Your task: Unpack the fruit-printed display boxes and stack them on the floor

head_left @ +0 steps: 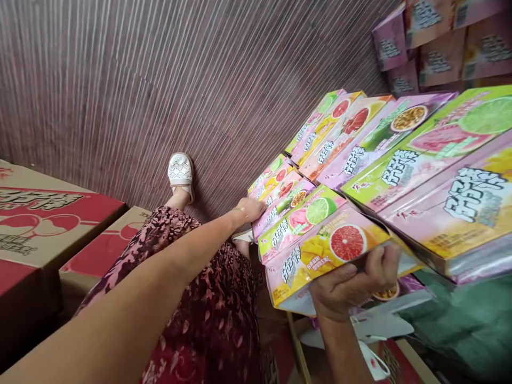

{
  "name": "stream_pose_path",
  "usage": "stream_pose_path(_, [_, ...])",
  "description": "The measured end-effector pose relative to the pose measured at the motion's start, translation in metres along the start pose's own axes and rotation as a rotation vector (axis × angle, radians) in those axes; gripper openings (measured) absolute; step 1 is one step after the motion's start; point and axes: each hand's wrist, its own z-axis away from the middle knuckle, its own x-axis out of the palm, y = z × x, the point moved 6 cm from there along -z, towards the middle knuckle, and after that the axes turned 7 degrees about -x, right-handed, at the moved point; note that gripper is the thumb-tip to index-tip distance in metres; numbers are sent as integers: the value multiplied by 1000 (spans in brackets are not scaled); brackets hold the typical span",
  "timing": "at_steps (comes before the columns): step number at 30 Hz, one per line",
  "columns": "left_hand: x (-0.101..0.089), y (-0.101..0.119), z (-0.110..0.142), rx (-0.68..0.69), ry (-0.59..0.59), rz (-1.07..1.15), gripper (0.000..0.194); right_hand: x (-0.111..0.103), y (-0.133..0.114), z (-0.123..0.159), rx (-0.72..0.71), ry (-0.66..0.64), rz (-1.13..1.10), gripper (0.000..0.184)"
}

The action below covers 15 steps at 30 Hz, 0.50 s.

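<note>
Both my hands are on a row of colourful fruit-printed candy boxes (306, 216), which lie side by side. My left hand (253, 209) reaches to the row's left side, its fingers pressed around the box edges and partly hidden. At the near end my right hand (360, 280) grips the yellow mango-and-grapefruit box (320, 253), with curled fingers at its edge and corner. Right behind this row, touching or nearly touching it, lies a second row of larger-looking boxes (404, 160) with lime, passion fruit and grapefruit pictures.
Red and brown cartons (60, 224) stand at the left. More candy boxes (440, 48) are stacked at the top right. Green sheeting (468, 320) and a white strapped object (374, 362) lie at the lower right. My white shoe (181, 170) is on the striped floor (132, 96).
</note>
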Motion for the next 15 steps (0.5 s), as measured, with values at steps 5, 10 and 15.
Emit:
stream_pose_path(5, [1,-53,36,-99,56,-44,55,0,-4,-3,-15,-23,11,60])
stream_pose_path(10, [-71,-14,-59,-45,242,49,58,1,-4,-1,23,-33,37,58])
stream_pose_path(15, [-7,-30,-62,-92,-7,-24,54,2,-5,-3,38,-6,54,56])
